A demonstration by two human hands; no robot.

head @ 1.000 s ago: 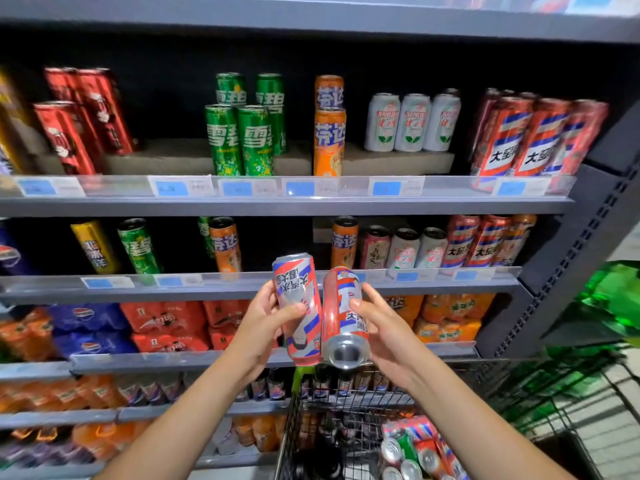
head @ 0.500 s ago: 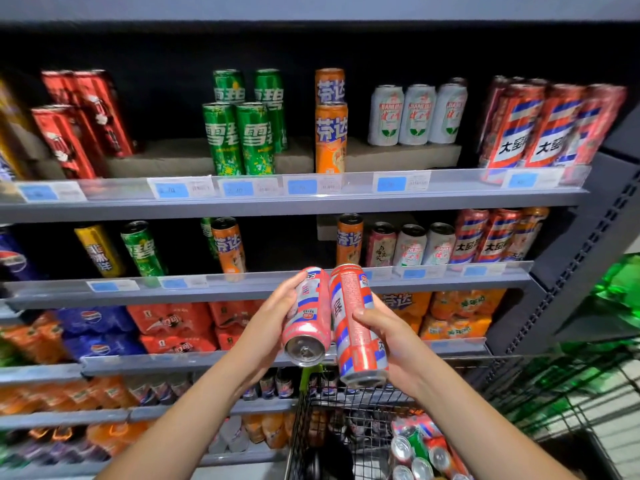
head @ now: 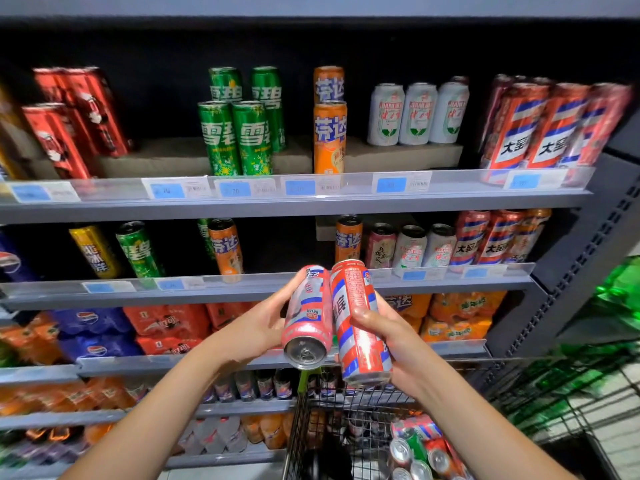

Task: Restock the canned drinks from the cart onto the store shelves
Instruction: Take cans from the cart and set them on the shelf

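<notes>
My left hand point(head: 258, 329) grips a red, white and blue striped can point(head: 306, 318), tilted with its pull-tab top facing me. My right hand point(head: 394, 337) holds a second matching can point(head: 358, 323), its base end toward me. Both cans touch side by side in front of the second shelf point(head: 242, 289). Matching striped cans point(head: 550, 133) stand at the right of the top shelf point(head: 298, 202), and more of them point(head: 485, 237) stand at the right of the second shelf. Below my hands, the wire cart point(head: 346, 441) holds several loose cans point(head: 420, 452).
Green cans point(head: 235, 133), orange cans point(head: 329, 133), white cans point(head: 415, 112) and red cans point(head: 72, 126) fill the top shelf. Lower shelves carry wrapped multipacks point(head: 166, 323). A grey upright point(head: 575, 258) bounds the shelving on the right; green packs point(head: 620, 289) lie beyond it.
Both cans have been turned over in my hands: the left one now shows its top, the right one its base. The hands have stayed in front of the second shelf, with the view shifting slightly.
</notes>
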